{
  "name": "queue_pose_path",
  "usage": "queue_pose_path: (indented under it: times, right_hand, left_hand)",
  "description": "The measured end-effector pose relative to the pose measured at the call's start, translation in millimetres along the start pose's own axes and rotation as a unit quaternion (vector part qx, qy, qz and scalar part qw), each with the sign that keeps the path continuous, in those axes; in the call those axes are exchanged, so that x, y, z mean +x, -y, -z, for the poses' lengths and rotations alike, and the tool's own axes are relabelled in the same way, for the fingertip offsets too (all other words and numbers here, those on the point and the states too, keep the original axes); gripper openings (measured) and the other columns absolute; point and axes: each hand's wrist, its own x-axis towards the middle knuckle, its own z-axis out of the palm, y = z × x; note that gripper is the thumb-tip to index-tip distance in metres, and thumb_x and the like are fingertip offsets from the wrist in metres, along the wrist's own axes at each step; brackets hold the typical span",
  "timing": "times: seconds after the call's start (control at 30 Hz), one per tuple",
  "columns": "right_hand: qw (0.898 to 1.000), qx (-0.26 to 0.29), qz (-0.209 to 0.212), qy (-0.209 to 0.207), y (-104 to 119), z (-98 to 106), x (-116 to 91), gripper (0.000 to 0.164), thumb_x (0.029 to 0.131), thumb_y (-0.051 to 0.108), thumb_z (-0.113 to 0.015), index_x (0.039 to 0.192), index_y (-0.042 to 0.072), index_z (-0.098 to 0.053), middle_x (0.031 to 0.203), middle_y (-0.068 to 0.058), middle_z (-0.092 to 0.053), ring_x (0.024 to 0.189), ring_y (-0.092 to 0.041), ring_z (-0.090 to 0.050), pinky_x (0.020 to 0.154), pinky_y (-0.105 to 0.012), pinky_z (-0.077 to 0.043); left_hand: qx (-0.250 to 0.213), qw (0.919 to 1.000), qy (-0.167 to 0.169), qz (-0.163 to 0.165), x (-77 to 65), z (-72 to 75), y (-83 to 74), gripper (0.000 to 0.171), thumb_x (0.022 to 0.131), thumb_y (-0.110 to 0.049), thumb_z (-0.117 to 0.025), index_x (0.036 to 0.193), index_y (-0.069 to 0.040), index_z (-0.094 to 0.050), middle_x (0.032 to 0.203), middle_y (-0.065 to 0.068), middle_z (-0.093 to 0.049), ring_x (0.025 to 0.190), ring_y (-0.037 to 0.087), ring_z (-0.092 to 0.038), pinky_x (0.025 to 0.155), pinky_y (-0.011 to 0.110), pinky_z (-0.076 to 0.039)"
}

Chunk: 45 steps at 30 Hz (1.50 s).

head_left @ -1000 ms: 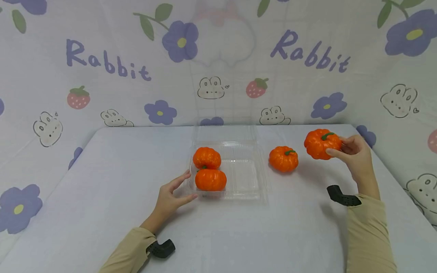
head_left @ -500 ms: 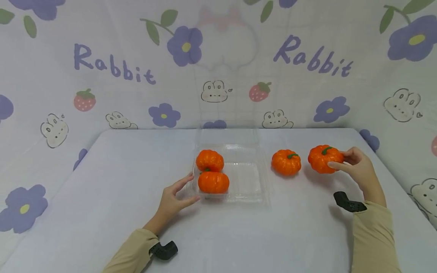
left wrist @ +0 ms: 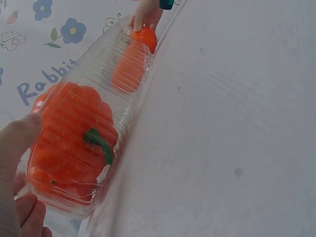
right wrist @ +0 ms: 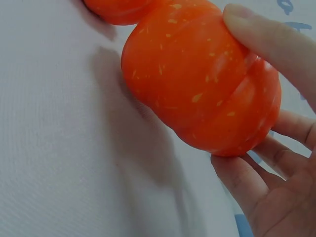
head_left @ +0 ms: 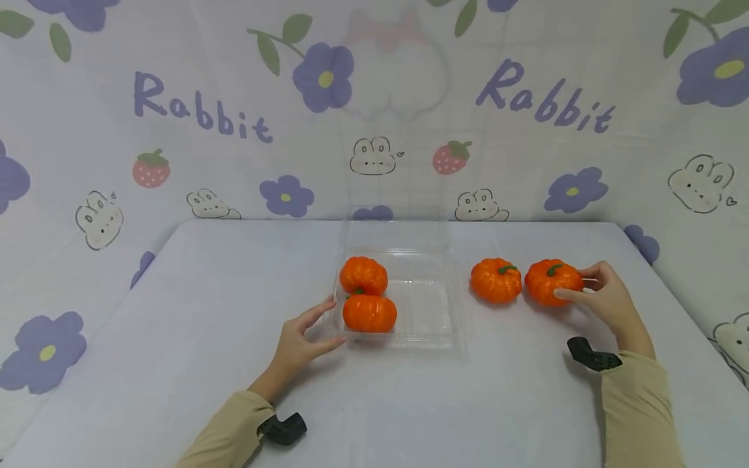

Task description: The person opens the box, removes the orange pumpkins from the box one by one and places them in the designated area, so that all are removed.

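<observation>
In the head view a clear plastic clamshell box (head_left: pixel 424 305) stands with its lid raised at the back. Two small orange pumpkins, a rear one (head_left: pixel 364 275) and a front one (head_left: pixel 370 314), fill its left half. My left hand (head_left: pixel 298 341) holds the box's left side, thumb at the front corner; the left wrist view shows the thumb (left wrist: pixel 17 140) against the plastic. To the right, my right hand (head_left: pixel 605 299) grips a pumpkin (head_left: pixel 552 283) with a green stem, thumb in front and fingers behind. Beside it, on its left, sits another pumpkin (head_left: pixel 495 281).
The table wears a white cloth (head_left: pixel 439 403). Behind it hangs a printed curtain (head_left: pixel 398 84) with rabbits, flowers and strawberries. Black curved pieces sit at the left cuff (head_left: pixel 282 429) and the right cuff (head_left: pixel 592 354).
My right hand has lowered its pumpkin from the air down to the table, close to the other loose one. The left hand has kept its place at the box; the head view has shifted slightly.
</observation>
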Motion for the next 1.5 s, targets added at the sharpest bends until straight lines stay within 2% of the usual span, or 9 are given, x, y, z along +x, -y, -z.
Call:
queue_pose_path:
  times: [0.13, 0.3, 0.43, 0.57, 0.67, 0.77, 0.9, 1.17, 1.5]
  right_hand:
    - [1.0, -0.001, -0.006, -0.006, -2.7, -4.0, 0.0, 0.056, 0.078, 0.034, -0.069, 0.102, -0.003, -0.035, 0.112, -0.012, -0.039, 0.106, -0.034, -0.038, 0.075, -0.032, -0.04]
    - [1.0, -0.002, -0.003, -0.009, -7.9, -8.1, 2.6, 0.068, 0.078, 0.034, -0.069, 0.121, -0.001, -0.031, 0.118, -0.018, -0.038, 0.105, -0.033, -0.039, 0.076, -0.035, -0.041]
    - [1.0, -0.01, -0.003, 0.0, -11.9, -7.4, 3.7, 0.076, 0.078, 0.036, -0.068, 0.135, 0.003, -0.029, 0.124, -0.023, -0.037, 0.106, -0.034, -0.038, 0.074, -0.028, -0.041]
    - [1.0, -0.01, -0.008, -0.001, -15.5, -6.2, 3.3, 0.074, 0.079, 0.038, -0.067, 0.134, 0.001, -0.033, 0.127, -0.025, -0.037, 0.107, -0.034, -0.038, 0.068, -0.016, -0.041]
    - [1.0, -0.005, -0.02, -0.007, -18.8, -7.7, 3.2, 0.073, 0.079, 0.041, -0.066, 0.131, 0.0, -0.035, 0.128, -0.024, -0.036, 0.106, -0.033, -0.037, 0.067, -0.013, -0.041]
    - [0.999, 0.0, -0.032, -0.007, -21.5, -9.4, 2.6, 0.074, 0.078, 0.043, -0.066, 0.13, -0.001, -0.034, 0.128, -0.023, -0.035, 0.108, -0.035, -0.037, 0.08, -0.029, -0.045]
    - [0.999, 0.013, -0.035, -0.006, -22.0, -9.7, 1.7, 0.073, 0.079, 0.042, -0.065, 0.129, -0.001, -0.033, 0.128, -0.023, -0.034, 0.11, -0.037, -0.036, 0.09, -0.055, -0.034]
    - [0.999, 0.015, -0.031, 0.001, -19.3, -2.4, 4.8, 0.077, 0.08, 0.041, -0.064, 0.131, -0.004, -0.029, 0.13, -0.027, -0.03, 0.113, -0.042, -0.033, 0.091, -0.06, -0.028]
    - [0.998, -0.034, -0.041, 0.042, -9.5, -1.7, 1.2, 0.086, 0.079, 0.046, -0.063, 0.136, -0.006, -0.023, 0.135, -0.031, -0.025, 0.117, -0.048, -0.028, 0.09, -0.062, -0.028]
  left_hand:
    - [0.001, 1.0, 0.001, 0.005, 0.2, 1.1, -1.4, 0.053, 0.064, 0.004, -0.077, 0.112, 0.012, -0.055, 0.118, 0.026, -0.051, 0.111, 0.036, -0.047, 0.09, 0.051, -0.036]
    - [0.004, 1.0, 0.0, 0.002, 0.4, 1.6, -0.1, 0.053, 0.064, 0.004, -0.077, 0.111, 0.013, -0.055, 0.117, 0.026, -0.051, 0.11, 0.036, -0.047, 0.091, 0.05, -0.036]
    - [0.001, 1.0, -0.003, -0.005, 0.1, 0.2, 1.0, 0.053, 0.063, 0.005, -0.077, 0.11, 0.013, -0.055, 0.117, 0.026, -0.052, 0.11, 0.037, -0.047, 0.09, 0.049, -0.036]
    - [-0.001, 1.0, -0.002, -0.007, -0.7, -1.4, 1.7, 0.053, 0.063, 0.005, -0.077, 0.111, 0.014, -0.054, 0.117, 0.026, -0.051, 0.11, 0.037, -0.047, 0.09, 0.05, -0.037]
    - [-0.001, 1.0, -0.002, -0.001, -1.8, -1.5, 1.0, 0.054, 0.063, 0.004, -0.077, 0.112, 0.013, -0.054, 0.117, 0.026, -0.051, 0.11, 0.036, -0.047, 0.09, 0.05, -0.036]
    - [-0.005, 1.0, -0.003, 0.006, -2.7, -0.6, 0.1, 0.054, 0.063, 0.004, -0.077, 0.112, 0.013, -0.055, 0.118, 0.025, -0.051, 0.111, 0.035, -0.047, 0.091, 0.05, -0.036]
    - [-0.004, 1.0, -0.004, 0.004, -2.2, 0.1, 0.3, 0.054, 0.063, 0.005, -0.077, 0.112, 0.012, -0.055, 0.117, 0.025, -0.052, 0.11, 0.035, -0.048, 0.09, 0.05, -0.037]
    - [-0.005, 1.0, -0.006, -0.006, 4.1, -2.4, 0.5, 0.054, 0.063, 0.005, -0.077, 0.111, 0.013, -0.055, 0.117, 0.026, -0.051, 0.11, 0.036, -0.048, 0.09, 0.051, -0.037]
    - [0.001, 1.0, -0.005, 0.0, 0.8, -0.6, -0.5, 0.054, 0.063, 0.004, -0.078, 0.111, 0.012, -0.056, 0.117, 0.024, -0.052, 0.11, 0.034, -0.048, 0.09, 0.048, -0.037]
